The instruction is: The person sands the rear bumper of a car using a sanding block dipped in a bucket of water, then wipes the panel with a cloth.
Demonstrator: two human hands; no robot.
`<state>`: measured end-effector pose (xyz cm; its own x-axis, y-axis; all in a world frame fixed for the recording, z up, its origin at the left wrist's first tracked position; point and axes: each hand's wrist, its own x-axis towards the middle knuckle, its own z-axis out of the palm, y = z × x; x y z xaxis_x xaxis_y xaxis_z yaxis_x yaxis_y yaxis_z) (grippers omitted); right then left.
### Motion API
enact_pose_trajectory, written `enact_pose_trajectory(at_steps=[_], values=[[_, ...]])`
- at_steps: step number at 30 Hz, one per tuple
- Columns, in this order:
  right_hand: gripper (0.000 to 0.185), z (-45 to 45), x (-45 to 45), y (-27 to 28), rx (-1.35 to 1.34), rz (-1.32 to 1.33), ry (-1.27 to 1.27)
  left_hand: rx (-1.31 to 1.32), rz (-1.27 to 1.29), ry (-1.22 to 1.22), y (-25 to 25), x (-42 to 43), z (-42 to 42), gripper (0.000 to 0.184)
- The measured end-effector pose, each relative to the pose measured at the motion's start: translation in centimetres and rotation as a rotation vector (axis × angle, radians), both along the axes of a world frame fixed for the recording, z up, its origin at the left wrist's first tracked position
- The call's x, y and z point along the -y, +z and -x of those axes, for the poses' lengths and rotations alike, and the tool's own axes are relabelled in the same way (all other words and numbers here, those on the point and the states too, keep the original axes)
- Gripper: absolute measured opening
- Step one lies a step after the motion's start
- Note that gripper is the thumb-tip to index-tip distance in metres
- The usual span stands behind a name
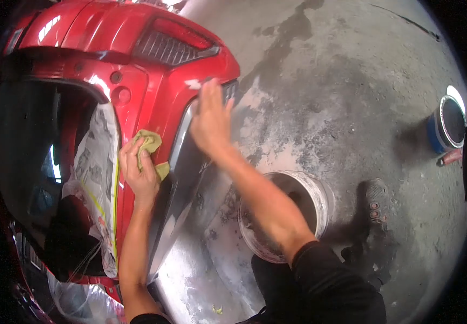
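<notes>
A yellow-green cloth (148, 143) is bunched in my left hand (137, 170), whose fingers wrap round it against the red car body (136, 81). Part of the cloth hangs toward a dark grey trim panel (176, 162). My right hand (212, 119), slightly blurred, lies with its fingers stretched out at the corner of the bodywork, beside the grey edge and below the tail light (176, 43). Its palm side is hidden, so anything under it does not show. A pale scuffed patch (193, 84) marks the red paint near those fingertips.
Below my right forearm a whitish bucket (322, 202) stands on the stained concrete floor (346, 108). Masking paper (96, 146) with yellow-green tape borders the dark rear glass (28, 135). A blue-sided can (435, 132) stands at the far right, near my shoe (375, 197).
</notes>
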<state>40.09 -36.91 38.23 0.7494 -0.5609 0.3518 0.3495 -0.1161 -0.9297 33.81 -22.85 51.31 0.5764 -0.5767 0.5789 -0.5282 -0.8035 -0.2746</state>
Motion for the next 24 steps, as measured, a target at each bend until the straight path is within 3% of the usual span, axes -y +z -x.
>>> enact_pose_trajectory(at_steps=[4,7,10,12,14,16,18,20,21,24], values=[[0.051,1.6,-0.8,-0.6,0.134,0.108,0.030,-0.019,0.012,-0.028,-0.3,-0.4,-0.2,0.026],[0.051,-4.1,2.7,-4.1,-0.121,-0.141,0.031,0.000,0.001,-0.002,0.0,-0.5,0.2,0.026],[0.053,-2.2,1.8,-2.4,-0.057,-0.018,0.056,0.012,-0.018,-0.007,0.0,0.1,-0.3,0.026],[0.056,0.6,-0.4,-1.0,0.154,-0.006,0.089,-0.003,-0.006,-0.031,-0.1,0.4,-0.9,0.026],[0.055,-1.2,0.9,-2.7,0.035,0.028,0.046,-0.027,0.001,-0.020,-0.1,-0.4,-0.3,0.027],[0.053,-4.7,3.5,-4.0,-0.158,-0.106,0.033,-0.016,0.001,-0.014,0.0,-0.6,-0.2,0.027],[0.052,-5.0,3.0,-3.7,-0.179,-0.076,0.040,-0.009,0.005,-0.013,-0.1,-0.2,-0.3,0.028],[0.053,-1.0,1.3,-1.2,-0.008,0.037,0.034,-0.021,0.022,-0.030,-0.3,0.0,-0.5,0.028],[0.053,0.3,0.1,-0.9,0.149,-0.049,0.098,-0.030,0.023,-0.027,-0.2,-0.1,-0.4,0.028],[0.052,-2.7,1.8,-3.8,0.017,0.011,0.001,-0.030,0.021,-0.020,-0.2,-0.4,-0.3,0.028]])
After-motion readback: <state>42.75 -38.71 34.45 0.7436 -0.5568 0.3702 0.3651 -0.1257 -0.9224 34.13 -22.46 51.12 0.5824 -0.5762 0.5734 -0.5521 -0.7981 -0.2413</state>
